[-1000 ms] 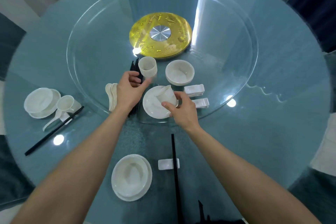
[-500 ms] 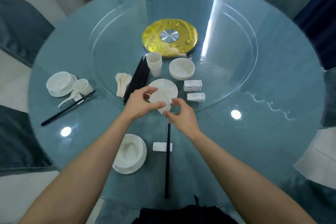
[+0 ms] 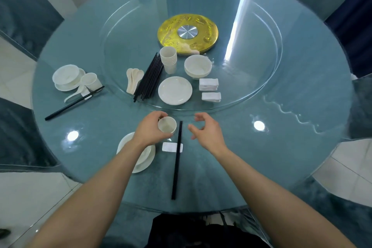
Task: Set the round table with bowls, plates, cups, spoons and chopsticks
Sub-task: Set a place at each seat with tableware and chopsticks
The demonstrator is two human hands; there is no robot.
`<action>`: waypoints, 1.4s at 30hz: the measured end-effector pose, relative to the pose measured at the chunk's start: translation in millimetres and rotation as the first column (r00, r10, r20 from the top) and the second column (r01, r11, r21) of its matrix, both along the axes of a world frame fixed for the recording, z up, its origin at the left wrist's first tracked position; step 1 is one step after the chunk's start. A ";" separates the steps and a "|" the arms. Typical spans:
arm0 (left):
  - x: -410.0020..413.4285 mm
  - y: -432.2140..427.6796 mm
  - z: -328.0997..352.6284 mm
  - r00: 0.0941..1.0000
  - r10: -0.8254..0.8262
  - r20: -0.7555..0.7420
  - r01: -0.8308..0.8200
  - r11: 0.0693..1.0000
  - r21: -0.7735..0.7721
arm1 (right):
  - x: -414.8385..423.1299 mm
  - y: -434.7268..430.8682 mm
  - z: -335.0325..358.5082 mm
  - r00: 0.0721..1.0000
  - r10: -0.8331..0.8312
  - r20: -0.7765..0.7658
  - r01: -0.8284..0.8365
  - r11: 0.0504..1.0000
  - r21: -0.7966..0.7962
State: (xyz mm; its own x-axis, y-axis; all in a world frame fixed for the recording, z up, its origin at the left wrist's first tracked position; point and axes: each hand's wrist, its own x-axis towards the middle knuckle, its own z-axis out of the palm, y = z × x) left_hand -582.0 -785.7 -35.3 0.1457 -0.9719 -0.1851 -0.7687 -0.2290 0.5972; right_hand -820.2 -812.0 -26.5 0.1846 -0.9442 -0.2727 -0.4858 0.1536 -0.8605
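Near the front edge of the round blue glass-topped table (image 3: 281,157), the left hand (image 3: 150,131) grips a small white ceramic cup (image 3: 167,125), held upright just left of the black chopstick pair (image 3: 177,159) lying across a white rectangular rest (image 3: 168,146). The right hand (image 3: 207,132) hovers right of the chopsticks, fingers loosely curled, holding nothing. Cup-to-table contact cannot be determined.

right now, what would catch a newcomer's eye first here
The gold disc at the middle of the glass turntable stands out most. Near the table's front edge, the left hand holds a white cup just left of the black chopsticks. The right hand hovers open on their other side.
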 end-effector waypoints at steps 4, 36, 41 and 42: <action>-3.9 4.4 -2.9 1.000 0.014 0.007 -0.014 1.000 0.014 | -3.3 0.2 0.4 1.000 0.000 -0.014 0.000 1.000 0.001; 141.8 -93.7 6.7 0.898 0.435 0.066 -0.435 0.900 -0.023 | 104.2 -72.6 21.2 0.999 0.013 -0.031 -0.014 1.000 -0.025; 142.5 -118.7 -1.2 0.898 0.410 0.158 -0.418 0.908 0.019 | 99.3 -75.0 16.3 0.996 -0.002 -0.084 0.002 1.000 0.000; 143.0 -121.1 -3.6 0.902 0.395 0.172 -0.405 0.914 0.030 | 98.3 -75.5 14.5 0.996 -0.004 -0.088 0.004 1.000 0.005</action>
